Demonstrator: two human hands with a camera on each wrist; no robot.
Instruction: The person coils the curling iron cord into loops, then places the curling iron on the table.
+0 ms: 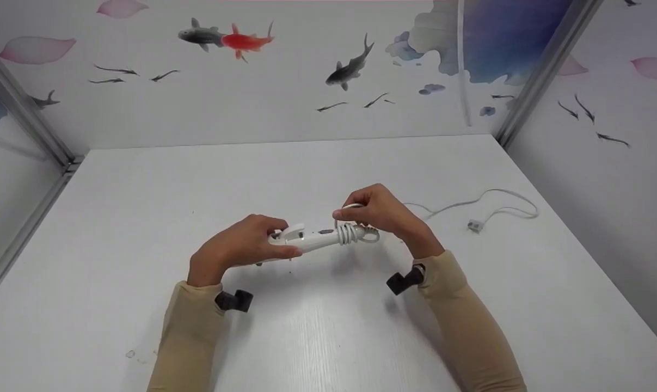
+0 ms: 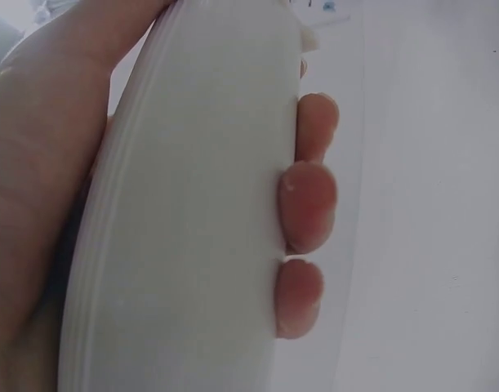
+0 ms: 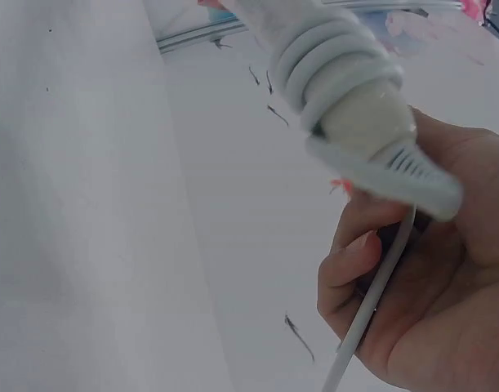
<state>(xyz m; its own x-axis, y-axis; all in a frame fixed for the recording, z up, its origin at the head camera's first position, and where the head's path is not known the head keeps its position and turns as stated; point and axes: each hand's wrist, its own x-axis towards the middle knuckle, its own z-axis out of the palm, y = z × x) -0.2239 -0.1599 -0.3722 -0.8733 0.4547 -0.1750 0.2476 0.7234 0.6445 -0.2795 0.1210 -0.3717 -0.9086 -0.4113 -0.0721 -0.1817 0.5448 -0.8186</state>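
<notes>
A white curling iron (image 1: 320, 241) lies across both hands, its small lever raised on top and a grey switch area along the handle. My left hand (image 1: 244, 242) grips its wide body, thumb on the near side; in the left wrist view the fingertips (image 2: 308, 208) curl round the smooth white body (image 2: 192, 204). Several turns of the white power cord (image 3: 339, 69) are wound round the handle's end. There my right hand (image 1: 382, 211) pinches the cord between thumb and fingers. From the curled right fingers, a free length of cord (image 3: 367, 306) hangs down in the right wrist view.
The rest of the cord (image 1: 453, 206) trails over the white table (image 1: 317, 337) to the right and loops back to a plug (image 1: 475, 225). White panels painted with fish (image 1: 246, 41) enclose the table's back and sides. Each sleeve carries a small black wrist mount (image 1: 405, 280).
</notes>
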